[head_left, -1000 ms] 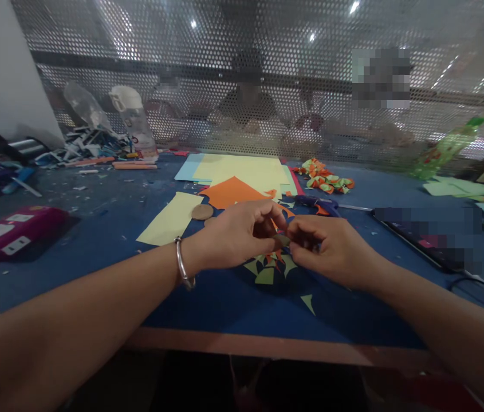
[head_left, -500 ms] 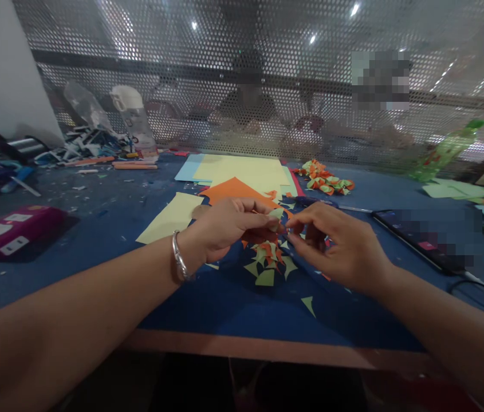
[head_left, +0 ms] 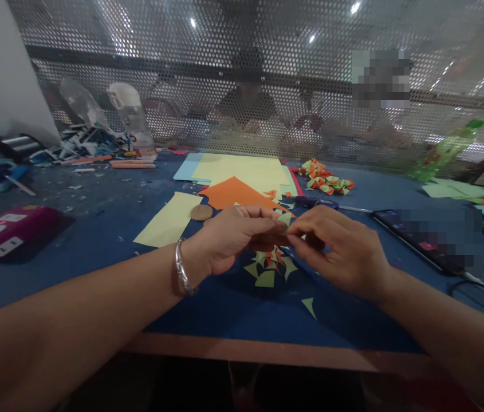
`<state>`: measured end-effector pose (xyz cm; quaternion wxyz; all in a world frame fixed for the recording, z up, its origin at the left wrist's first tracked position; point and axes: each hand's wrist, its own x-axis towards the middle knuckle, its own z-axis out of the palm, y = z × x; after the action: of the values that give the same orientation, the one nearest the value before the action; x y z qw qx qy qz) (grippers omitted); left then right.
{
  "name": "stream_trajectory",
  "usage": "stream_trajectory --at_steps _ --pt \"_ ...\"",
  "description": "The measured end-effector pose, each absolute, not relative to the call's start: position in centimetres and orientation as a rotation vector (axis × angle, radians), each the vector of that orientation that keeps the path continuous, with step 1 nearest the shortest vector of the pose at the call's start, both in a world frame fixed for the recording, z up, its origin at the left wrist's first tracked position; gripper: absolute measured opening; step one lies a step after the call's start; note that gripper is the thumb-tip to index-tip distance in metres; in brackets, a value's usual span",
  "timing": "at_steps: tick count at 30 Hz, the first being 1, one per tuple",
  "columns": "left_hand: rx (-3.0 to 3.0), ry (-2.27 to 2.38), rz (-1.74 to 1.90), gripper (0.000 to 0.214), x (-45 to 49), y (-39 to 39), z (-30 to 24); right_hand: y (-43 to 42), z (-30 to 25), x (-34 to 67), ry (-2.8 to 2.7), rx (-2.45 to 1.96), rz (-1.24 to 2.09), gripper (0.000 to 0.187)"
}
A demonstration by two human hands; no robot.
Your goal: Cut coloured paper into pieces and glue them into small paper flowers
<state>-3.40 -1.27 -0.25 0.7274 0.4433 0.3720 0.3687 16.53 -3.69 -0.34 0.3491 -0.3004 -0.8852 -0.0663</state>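
Note:
My left hand (head_left: 242, 234), with a silver bangle at the wrist, is closed in a pinch on a small pale green paper piece (head_left: 284, 219). My right hand (head_left: 340, 246) has thumb and forefinger pressed together at the piece's near edge, against the left fingertips. What lies between those right fingertips is mostly hidden. Beneath both hands is a heap of green and orange paper scraps (head_left: 264, 278). Just behind them lies an orange sheet (head_left: 235, 193) with cut edges. A round tan disc (head_left: 201, 213) rests beside a pale yellow strip (head_left: 166, 220) left of my hands.
A pile of orange and green paper curls (head_left: 330, 184) lies behind a blue-handled screwdriver (head_left: 317, 202). A cabled phone (head_left: 417, 240) is right; a magenta box (head_left: 14, 232) is left. Stacked coloured sheets (head_left: 237, 167), a bottle (head_left: 132, 117) and a perforated screen (head_left: 181, 74) stand behind.
My right fingertips have moved left and closed together at the paper piece. My left hand has shifted slightly down and right, uncovering the tan disc.

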Motion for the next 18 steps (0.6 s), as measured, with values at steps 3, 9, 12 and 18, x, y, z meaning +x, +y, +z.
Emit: stream_trajectory --at_steps 3,9,12,18 --pt "0.957 0.790 0.838 0.009 -3.29 -1.24 -0.21 -3.72 -0.33 16.45 -2.252 -0.782 -0.064 0.009" --pt "1.056 0.800 0.892 0.009 -3.05 -1.25 -0.15 -4.02 -0.01 16.06 -2.186 -0.923 0.069 0.009" --pt "1.149 0.823 0.892 0.010 -3.01 -1.32 -0.25 -3.91 -0.05 16.00 -2.149 -0.982 0.085 0.010" --pt "1.286 0.810 0.824 0.011 -2.99 -1.50 -0.30 -3.60 -0.37 16.13 -2.107 -1.050 0.195 0.006"
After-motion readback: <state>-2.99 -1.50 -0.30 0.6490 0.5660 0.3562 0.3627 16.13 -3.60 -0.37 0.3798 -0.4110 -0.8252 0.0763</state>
